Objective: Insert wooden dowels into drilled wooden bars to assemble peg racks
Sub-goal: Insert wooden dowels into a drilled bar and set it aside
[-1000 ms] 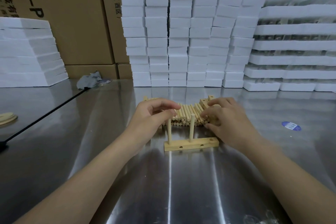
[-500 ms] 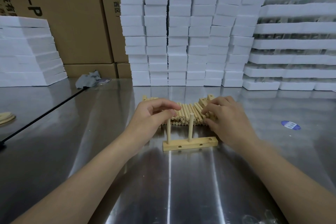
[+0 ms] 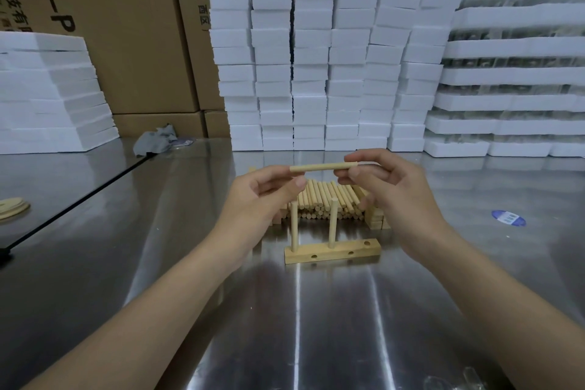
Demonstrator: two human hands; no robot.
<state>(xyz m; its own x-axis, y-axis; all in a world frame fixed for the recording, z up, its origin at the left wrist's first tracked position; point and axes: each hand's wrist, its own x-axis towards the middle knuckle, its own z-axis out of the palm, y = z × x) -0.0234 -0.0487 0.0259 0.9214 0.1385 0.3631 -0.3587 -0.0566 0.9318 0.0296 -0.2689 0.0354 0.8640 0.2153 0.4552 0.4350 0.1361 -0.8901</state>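
Note:
A drilled wooden bar (image 3: pixel 332 253) lies on the steel table in front of me. Two dowels stand upright in it, the left peg (image 3: pixel 294 225) and the middle peg (image 3: pixel 332 222). Its right-hand top hole (image 3: pixel 367 243) is open. My right hand (image 3: pixel 395 193) pinches one end of a loose dowel (image 3: pixel 319 167), held level above the bar. My left hand (image 3: pixel 256 203) hovers with loosely curled fingers, its index fingertip at the dowel's left end and its thumb below it. Behind lies a pile of dowels (image 3: pixel 326 199), with stacked bars (image 3: pixel 376 220) partly hidden by my right hand.
White foam blocks (image 3: pixel 316 57) and foam trays (image 3: pixel 512 73) wall off the table's back; cardboard boxes (image 3: pixel 126 25) and more foam (image 3: pixel 47 89) stand at the left. A grey rag (image 3: pixel 155 139), a black cable (image 3: pixel 79 199), wooden discs (image 3: pixel 11 207) and a blue sticker (image 3: pixel 508 218) lie on the table.
My right hand has risen from the pile with one dowel and holds it level above the bar. My left hand has lifted slightly towards that dowel's left end.

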